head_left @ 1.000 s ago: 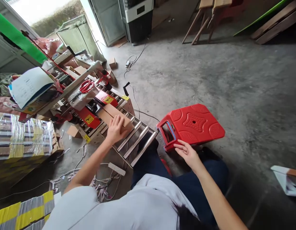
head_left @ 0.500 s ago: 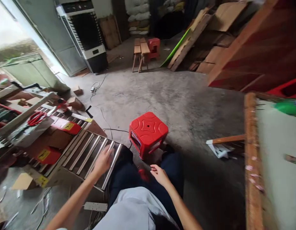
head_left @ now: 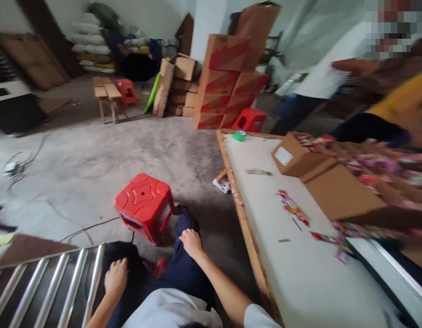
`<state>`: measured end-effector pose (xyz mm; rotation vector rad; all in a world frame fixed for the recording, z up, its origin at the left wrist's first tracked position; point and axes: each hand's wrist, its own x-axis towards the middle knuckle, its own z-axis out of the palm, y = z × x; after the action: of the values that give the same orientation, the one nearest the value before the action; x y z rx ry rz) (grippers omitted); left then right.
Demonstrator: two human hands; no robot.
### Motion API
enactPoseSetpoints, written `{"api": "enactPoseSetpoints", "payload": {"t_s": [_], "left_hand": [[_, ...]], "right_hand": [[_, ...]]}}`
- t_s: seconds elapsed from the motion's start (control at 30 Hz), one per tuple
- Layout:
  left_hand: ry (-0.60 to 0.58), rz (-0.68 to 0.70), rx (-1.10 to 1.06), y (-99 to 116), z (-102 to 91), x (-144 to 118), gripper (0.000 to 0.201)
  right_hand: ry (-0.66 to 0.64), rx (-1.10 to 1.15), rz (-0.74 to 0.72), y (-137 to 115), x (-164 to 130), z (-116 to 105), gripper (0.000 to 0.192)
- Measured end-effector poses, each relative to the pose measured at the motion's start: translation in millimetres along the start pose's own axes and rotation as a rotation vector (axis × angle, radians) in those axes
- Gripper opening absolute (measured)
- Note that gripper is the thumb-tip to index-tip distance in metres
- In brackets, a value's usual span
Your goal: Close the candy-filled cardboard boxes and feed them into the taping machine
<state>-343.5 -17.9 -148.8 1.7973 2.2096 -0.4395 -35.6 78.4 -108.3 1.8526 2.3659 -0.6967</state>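
Left hand (head_left: 115, 277) moved off roller conveyor (head_left: 47, 287) onto left knee; right hand (head_left: 191, 240) now on right knee. Both sets of fingers loosely spread, holding nothing. Red stool (head_left: 144, 206) stands upright on floor, just ahead-left of right hand, which is nearer.

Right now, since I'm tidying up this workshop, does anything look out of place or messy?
Yes. Colourful small packets lie scattered loose across the pale wooden-edged table, beside the brown cardboard boxes. A loose cable trails over the concrete floor by the red plastic stool. Both hands, left and right, rest empty on the knees.
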Motion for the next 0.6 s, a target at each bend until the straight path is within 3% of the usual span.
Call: {"api": "enactPoseSetpoints", "payload": {"t_s": [0.17, 0.27, 0.4, 0.5, 0.6], "left_hand": [[-0.009, 0.008, 0.091, -8, 13.2, 25, 0.037], [0.013, 0.122, 0.122, -13, 12.9, 40, 0.040], [-0.046, 0.260, 0.003, -22, -1.3, 54, 0.038], [-0.162, 0.252, -0.183, -28, -11.4, 48, 0.035], [-0.218, 0.214, -0.307, -33, -4.2, 23, 0.035]], "right_hand": [[-0.195, 0.049, -0.090, 2, -52, 9, 0.029], [-0.196, 0.054, -0.050, -2, -74, 19, 0.035], [-0.157, 0.022, -0.020, -13, -71, 28, 0.038], [-0.113, -0.016, -0.008, -18, -66, 31, 0.035], [-0.076, -0.040, 0.000, -18, -71, 29, 0.032]]}}
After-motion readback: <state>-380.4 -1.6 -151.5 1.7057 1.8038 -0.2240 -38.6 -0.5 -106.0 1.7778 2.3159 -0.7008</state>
